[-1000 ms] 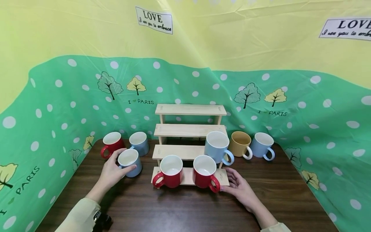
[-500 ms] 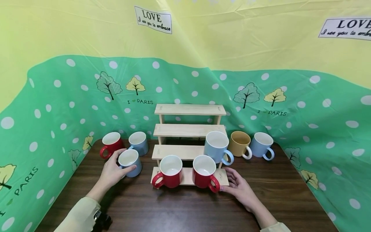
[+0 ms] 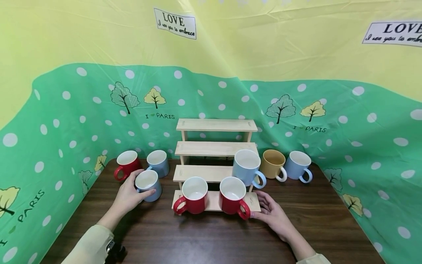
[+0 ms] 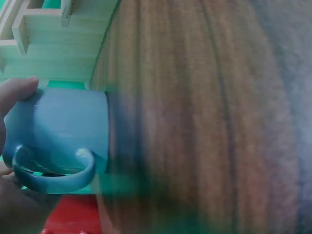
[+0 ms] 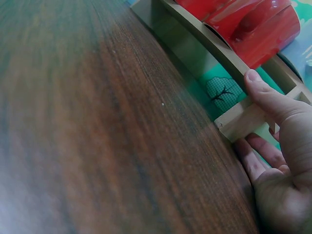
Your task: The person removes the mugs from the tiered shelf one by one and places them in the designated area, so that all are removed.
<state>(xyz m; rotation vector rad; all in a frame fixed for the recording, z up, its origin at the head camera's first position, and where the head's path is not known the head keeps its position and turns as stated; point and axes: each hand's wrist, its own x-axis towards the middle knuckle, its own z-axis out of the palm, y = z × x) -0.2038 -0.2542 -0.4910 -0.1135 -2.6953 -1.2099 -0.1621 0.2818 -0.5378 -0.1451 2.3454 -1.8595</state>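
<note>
My left hand (image 3: 129,195) grips a light blue mug (image 3: 148,184) that stands on the dark wooden table (image 3: 211,236), left of a stepped wooden rack (image 3: 214,148). In the left wrist view my thumb lies on the mug (image 4: 61,129) and its handle faces my palm. My right hand (image 3: 273,213) rests at the rack's bottom right corner. Its thumb (image 5: 270,100) lies on the end of the lowest step (image 5: 241,122) and its fingers are fairly straight on the table. Two red mugs (image 3: 194,194) (image 3: 232,195) stand on that step. A light blue mug (image 3: 246,167) is one step up.
At the back left stand a red mug (image 3: 128,163) and a blue mug (image 3: 157,162). A yellow mug (image 3: 273,163) and a blue mug (image 3: 298,165) stand right of the rack. A green and yellow dotted cloth (image 3: 66,110) walls the table on three sides.
</note>
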